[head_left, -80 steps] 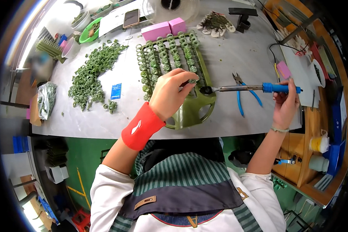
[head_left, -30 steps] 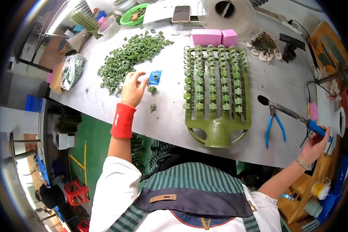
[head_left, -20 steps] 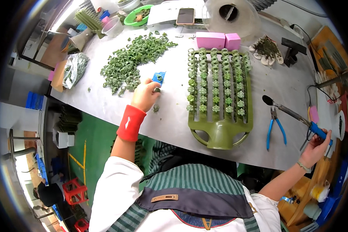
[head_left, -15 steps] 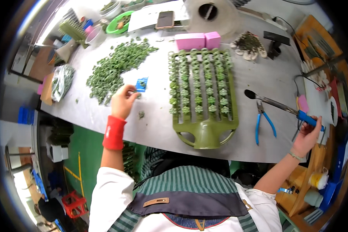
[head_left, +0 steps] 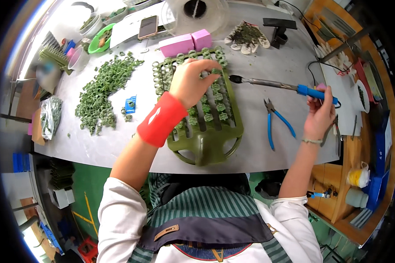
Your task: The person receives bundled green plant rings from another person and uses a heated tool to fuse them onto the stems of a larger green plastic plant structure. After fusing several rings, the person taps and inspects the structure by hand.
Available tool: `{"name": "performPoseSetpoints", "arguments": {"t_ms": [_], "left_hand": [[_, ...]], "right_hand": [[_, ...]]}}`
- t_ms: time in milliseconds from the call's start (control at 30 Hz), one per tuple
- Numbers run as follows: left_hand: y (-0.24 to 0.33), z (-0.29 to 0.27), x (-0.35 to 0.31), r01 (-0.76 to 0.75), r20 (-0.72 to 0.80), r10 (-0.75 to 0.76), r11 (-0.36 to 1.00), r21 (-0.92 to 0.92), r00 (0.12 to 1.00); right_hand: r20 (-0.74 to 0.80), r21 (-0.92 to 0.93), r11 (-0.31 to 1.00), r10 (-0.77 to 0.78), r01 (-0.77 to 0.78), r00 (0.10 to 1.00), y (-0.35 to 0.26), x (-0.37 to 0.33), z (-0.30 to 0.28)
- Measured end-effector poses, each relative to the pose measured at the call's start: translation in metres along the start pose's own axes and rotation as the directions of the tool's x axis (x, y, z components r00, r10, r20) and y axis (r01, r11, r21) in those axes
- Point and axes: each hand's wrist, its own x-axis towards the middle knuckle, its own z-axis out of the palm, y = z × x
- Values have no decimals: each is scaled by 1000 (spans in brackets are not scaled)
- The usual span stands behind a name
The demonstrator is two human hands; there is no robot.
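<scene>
My left hand [head_left: 189,83], with a red wristband, reaches over the far right part of an olive-green slotted plastic frame [head_left: 202,149]. Thumb and forefinger pinch a small green plastic rosette [head_left: 216,71]. Rows of similar rosettes [head_left: 207,117] line the frame's bars; my hand and forearm cover some of them. In my right hand [head_left: 319,116] is a blue-handled soldering iron [head_left: 274,83], gripped by its handle. Its long metal shaft points left, and the dark rounded tip is beside the frame's right edge, close to the pinched rosette but apart from it.
Left of the frame lies a heap of loose green rosettes [head_left: 103,83], with a small blue packet [head_left: 130,104] beside it. Blue-handled pliers [head_left: 276,122] rest on the right. Pink blocks [head_left: 180,44], a phone [head_left: 148,27] and dirty gloves [head_left: 247,37] stand or lie farther back.
My left hand has moved right from beside the blue packet to above the frame, carrying a rosette. The soldering iron's tip has come closer to the frame. The whole view has shifted.
</scene>
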Motion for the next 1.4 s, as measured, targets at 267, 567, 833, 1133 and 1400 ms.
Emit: {"name": "performPoseSetpoints", "arguments": {"t_ms": [267, 567, 833, 1133, 1400], "left_hand": [[-12, 47, 30, -28, -55, 44, 962, 270, 998], [-22, 57, 31, 2, -47, 15, 942, 336, 999], [-23, 30, 30, -102, -68, 117, 975, 196, 991], [-139, -132, -98, 225, 121, -327, 832, 506, 937], [-156, -118, -119, 529, -117, -571, 807, -264, 813]], "right_hand": [[21, 15, 1000, -9, 9, 1000, 22, 1, 6], [43, 9, 1000, -6, 5, 999, 35, 0, 11], [-55, -28, 1000, -1, -1, 998, 1, 4, -18], [-3, -48, 999, 24, -24, 1000, -8, -8, -22], [-25, -99, 995, -3, 1, 1000, -12, -13, -22]]}}
